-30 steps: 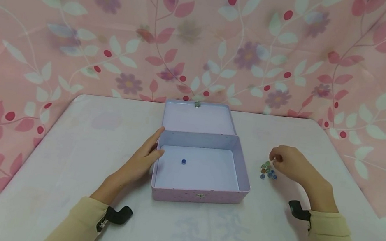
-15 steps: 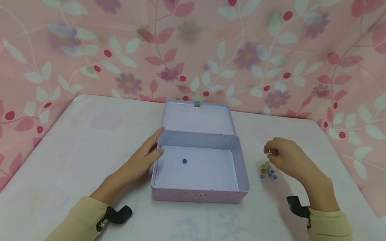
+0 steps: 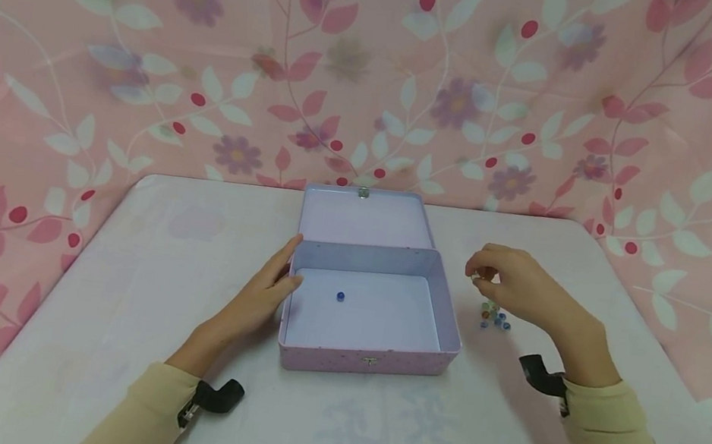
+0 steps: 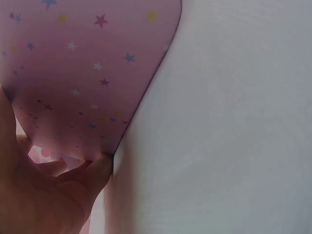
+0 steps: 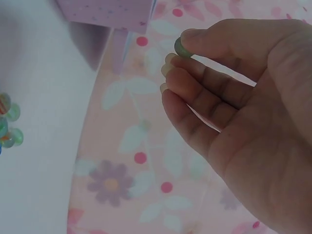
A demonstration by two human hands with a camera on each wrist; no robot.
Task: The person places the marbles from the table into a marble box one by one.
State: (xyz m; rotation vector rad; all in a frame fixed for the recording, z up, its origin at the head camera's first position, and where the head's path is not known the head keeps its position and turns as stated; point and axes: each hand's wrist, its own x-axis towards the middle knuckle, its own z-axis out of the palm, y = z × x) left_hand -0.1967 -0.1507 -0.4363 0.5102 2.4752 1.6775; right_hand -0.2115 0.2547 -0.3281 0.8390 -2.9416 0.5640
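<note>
A pink tin box [image 3: 363, 357] with a star print [image 4: 87, 73] stands open at the table's middle, its lid [image 3: 366, 217] tilted back. One blue marble [image 3: 340, 296] lies inside it. My left hand [image 3: 262, 292] rests flat against the box's left wall, thumb at its lower edge [image 4: 97, 170]. My right hand [image 3: 500, 274] hovers right of the box and pinches a greenish marble [image 5: 183, 48] between thumb and forefinger. Below that hand a small heap of coloured marbles [image 3: 494, 315] [image 5: 9, 124] lies on the table.
The table [image 3: 104, 338] has a pale cloth over it. A pink floral curtain [image 3: 217, 40] hangs behind and at both sides. Black wrist straps [image 3: 220, 393] show at both cuffs.
My right hand has risen from the heap of marbles and moved left toward the box, with one marble pinched in it. The left hand and the box have stayed put.
</note>
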